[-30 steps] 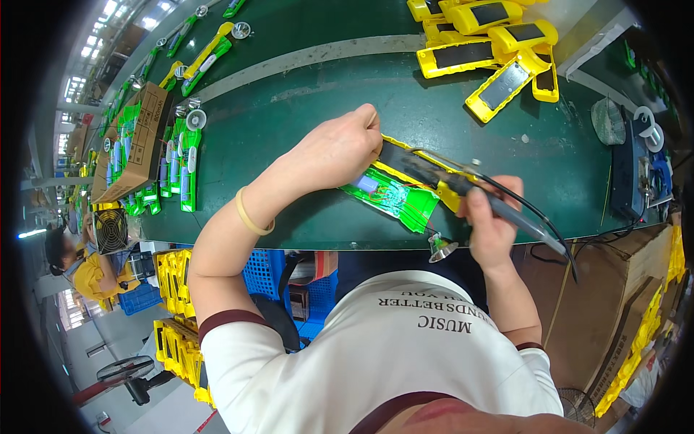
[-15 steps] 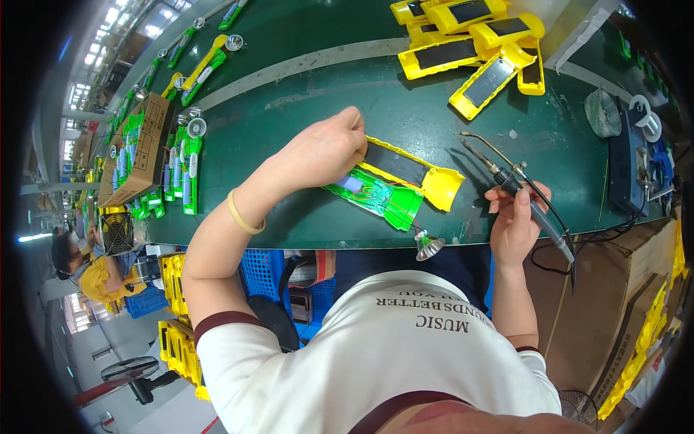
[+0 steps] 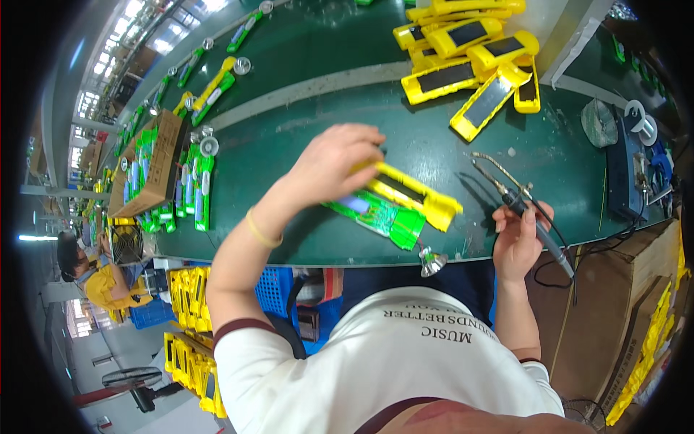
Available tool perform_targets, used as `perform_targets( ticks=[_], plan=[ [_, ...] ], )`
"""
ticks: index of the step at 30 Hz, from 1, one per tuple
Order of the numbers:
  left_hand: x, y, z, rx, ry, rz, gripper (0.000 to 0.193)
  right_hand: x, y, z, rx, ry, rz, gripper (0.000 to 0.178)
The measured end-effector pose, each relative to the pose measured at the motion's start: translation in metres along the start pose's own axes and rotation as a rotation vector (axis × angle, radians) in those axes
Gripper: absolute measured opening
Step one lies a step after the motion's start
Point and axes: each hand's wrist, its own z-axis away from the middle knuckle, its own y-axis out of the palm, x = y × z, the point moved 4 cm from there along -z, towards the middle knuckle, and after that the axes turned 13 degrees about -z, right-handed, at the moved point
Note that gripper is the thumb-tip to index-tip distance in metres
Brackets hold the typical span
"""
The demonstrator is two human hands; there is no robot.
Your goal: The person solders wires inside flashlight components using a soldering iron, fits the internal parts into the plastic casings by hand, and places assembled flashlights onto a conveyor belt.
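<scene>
My left hand [image 3: 338, 160] is closed on the far-left end of a yellow flashlight casing half [image 3: 437, 211] with a dark panel. This piece is tilted and slightly blurred, just beyond a green casing half [image 3: 399, 226]. Inside the green half lie thin wires and a pale purple cell [image 3: 356, 203]. From its right end a silver lamp reflector [image 3: 432, 263] hangs at the table's near edge. Held in my right hand [image 3: 522, 239] is a soldering iron [image 3: 541, 230] with a thin curved feed tube beside its tip. The tip points up and left, apart from both casing halves.
Yellow casing halves [image 3: 481, 101] are piled at the back right. A box [image 3: 160, 155] of green halves stands left, with more beside it. At right are a blue soldering station [image 3: 627, 170], a solder spool [image 3: 640, 124] and a mesh cup [image 3: 598, 123]. Another person [image 3: 108, 282] sits far left.
The yellow casing half has been tipped more onto its edge by my left hand, so less of its dark panel shows. My right hand keeps hold of the soldering iron. The whole view has shifted slightly.
</scene>
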Motion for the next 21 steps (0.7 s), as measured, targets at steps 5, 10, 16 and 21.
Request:
perform_targets(
  ticks=[5, 10, 16, 21],
  plan=[
    [-0.032, 0.005, 0.045, 0.212, 0.049, 0.277, 0.040, 0.000, -0.001, 0.001, -0.011, -0.007, -0.037, 0.023],
    [0.048, 0.004, 0.058, -0.058, -0.329, 0.186, 0.040, 0.003, -0.002, 0.000, -0.087, -0.011, -0.050, 0.023],
    [0.232, 0.001, 0.002, -0.218, -0.737, -0.086, 0.050, 0.000, 0.010, -0.004, -0.055, 0.039, 0.005, 0.025],
    [0.278, 0.003, -0.064, 0.004, -0.829, -0.176, 0.056, 0.000, 0.004, -0.005, -0.127, 0.024, 0.007, 0.028]
  ],
)
